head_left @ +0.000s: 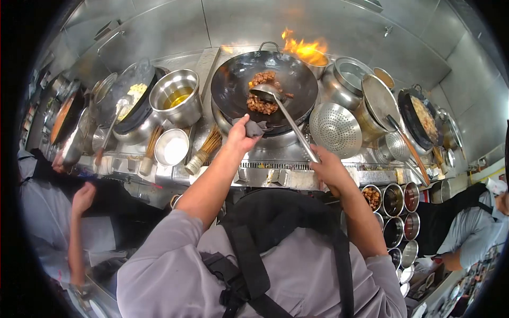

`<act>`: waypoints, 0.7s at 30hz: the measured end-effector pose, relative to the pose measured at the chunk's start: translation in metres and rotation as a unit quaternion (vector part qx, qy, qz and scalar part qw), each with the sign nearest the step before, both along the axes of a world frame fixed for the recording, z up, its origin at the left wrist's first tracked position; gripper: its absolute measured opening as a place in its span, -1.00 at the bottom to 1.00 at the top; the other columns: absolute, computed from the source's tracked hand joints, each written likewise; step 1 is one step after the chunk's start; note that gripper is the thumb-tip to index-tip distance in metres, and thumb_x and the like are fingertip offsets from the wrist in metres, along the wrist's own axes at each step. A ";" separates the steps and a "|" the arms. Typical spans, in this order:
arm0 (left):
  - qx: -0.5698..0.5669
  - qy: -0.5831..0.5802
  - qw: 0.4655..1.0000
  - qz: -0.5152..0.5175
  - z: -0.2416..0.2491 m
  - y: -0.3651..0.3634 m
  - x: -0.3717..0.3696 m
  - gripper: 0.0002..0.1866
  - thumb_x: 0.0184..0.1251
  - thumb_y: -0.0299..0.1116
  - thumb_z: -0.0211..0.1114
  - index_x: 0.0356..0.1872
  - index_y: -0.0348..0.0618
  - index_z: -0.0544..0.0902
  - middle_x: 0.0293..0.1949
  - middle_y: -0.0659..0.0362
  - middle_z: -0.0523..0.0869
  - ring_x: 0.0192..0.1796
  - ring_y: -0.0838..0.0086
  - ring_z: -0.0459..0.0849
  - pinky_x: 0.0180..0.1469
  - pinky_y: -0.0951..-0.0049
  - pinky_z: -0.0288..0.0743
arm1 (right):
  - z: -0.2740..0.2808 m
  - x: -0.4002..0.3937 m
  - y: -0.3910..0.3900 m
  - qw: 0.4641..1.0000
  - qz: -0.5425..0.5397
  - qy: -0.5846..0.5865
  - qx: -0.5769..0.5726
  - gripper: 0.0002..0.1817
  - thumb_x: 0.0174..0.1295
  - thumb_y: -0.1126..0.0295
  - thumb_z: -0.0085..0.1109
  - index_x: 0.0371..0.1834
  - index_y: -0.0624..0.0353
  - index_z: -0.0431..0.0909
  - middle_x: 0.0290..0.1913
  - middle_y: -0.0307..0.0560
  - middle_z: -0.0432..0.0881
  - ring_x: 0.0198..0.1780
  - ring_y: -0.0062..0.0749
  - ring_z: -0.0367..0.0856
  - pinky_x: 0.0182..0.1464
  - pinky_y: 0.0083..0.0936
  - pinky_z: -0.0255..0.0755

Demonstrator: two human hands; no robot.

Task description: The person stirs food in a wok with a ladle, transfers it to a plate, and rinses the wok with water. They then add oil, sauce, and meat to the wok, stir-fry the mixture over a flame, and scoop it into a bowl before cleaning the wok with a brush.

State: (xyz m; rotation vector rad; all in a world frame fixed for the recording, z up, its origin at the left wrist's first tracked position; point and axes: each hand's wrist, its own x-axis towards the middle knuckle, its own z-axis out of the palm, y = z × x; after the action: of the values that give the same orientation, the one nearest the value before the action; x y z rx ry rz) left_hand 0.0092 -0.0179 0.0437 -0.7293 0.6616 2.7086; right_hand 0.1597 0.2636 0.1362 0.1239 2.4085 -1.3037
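A large black wok (228,85) sits on the stove in front of me, with browned chunks of food (262,106) in its middle. My left hand (243,137) is closed on a dark grey cloth (255,129) against the wok's near rim. The wok handle under the cloth, if there is one, is hidden. In my right hand (327,167) is the handle of a long metal ladle (289,119). Its bowl rests among the food, tilted over, so what lies beneath the bowl cannot be seen.
Flames (306,50) rise behind the wok's right side. A perforated strainer (335,130) stands right; a pot of yellow oil (179,95), bamboo brushes (207,146) and a bowl of white powder (172,147) stand left. Seasoning tins (393,200) line the lower right. Co-workers (69,212) stand on both sides.
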 end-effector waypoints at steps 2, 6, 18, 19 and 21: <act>0.028 -0.006 0.999 -0.020 -0.014 -0.001 -0.016 -0.62 0.54 -0.22 0.21 0.18 -0.20 0.38 0.13 -0.14 0.59 0.10 -0.04 0.64 0.16 -0.12 0.59 | -0.003 -0.025 -0.022 0.975 0.025 0.188 0.117 -0.38 0.24 0.35 0.24 0.40 0.12 0.37 -0.12 0.41 0.69 -0.04 0.34 0.67 0.04 0.03 0.51; 0.076 -0.064 0.994 -0.056 -0.013 -0.004 -0.021 -0.65 0.42 -0.30 0.27 0.09 -0.21 0.40 -0.10 -0.05 0.62 -0.17 0.11 0.67 -0.10 0.04 0.65 | -0.039 -0.079 -0.042 0.973 0.004 0.199 0.117 -0.39 0.22 0.35 0.27 0.37 0.11 0.40 -0.01 0.38 0.68 0.00 0.35 0.66 0.08 0.00 0.51; 0.004 0.009 0.995 -0.094 0.012 -0.007 0.016 -0.77 0.28 -0.54 0.20 -0.07 -0.24 0.44 -0.22 -0.03 0.60 -0.34 0.17 0.66 -0.30 0.18 0.68 | 0.076 0.055 0.005 0.995 0.035 0.008 0.092 -0.39 0.26 0.42 0.27 0.43 -0.01 0.46 -0.37 -0.14 0.62 -0.54 -0.56 0.44 -0.47 -0.47 0.38; 0.011 0.013 0.996 -0.087 -0.007 -0.008 0.005 -0.77 0.29 -0.53 0.21 -0.07 -0.23 0.44 -0.21 -0.03 0.60 -0.33 0.17 0.66 -0.30 0.20 0.68 | 0.069 0.042 -0.003 0.995 0.023 0.003 0.095 -0.38 0.26 0.41 0.28 0.44 -0.01 0.46 -0.35 -0.11 0.64 -0.50 -0.53 0.48 -0.43 -0.46 0.42; 0.010 0.015 0.999 -0.047 -0.022 0.000 0.005 -0.78 0.32 -0.52 0.23 -0.07 -0.24 0.44 -0.22 -0.03 0.60 -0.31 0.18 0.67 -0.29 0.24 0.68 | 0.020 0.012 0.000 0.994 0.033 0.076 0.068 -0.37 0.25 0.41 0.30 0.45 0.01 0.44 -0.31 -0.05 0.67 -0.39 -0.46 0.55 -0.33 -0.42 0.50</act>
State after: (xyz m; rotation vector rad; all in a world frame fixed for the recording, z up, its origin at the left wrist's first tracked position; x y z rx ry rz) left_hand 0.0138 -0.0179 0.0221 -0.6370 0.6584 2.6407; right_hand 0.1716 0.2636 0.1559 -0.0195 2.6056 -1.1577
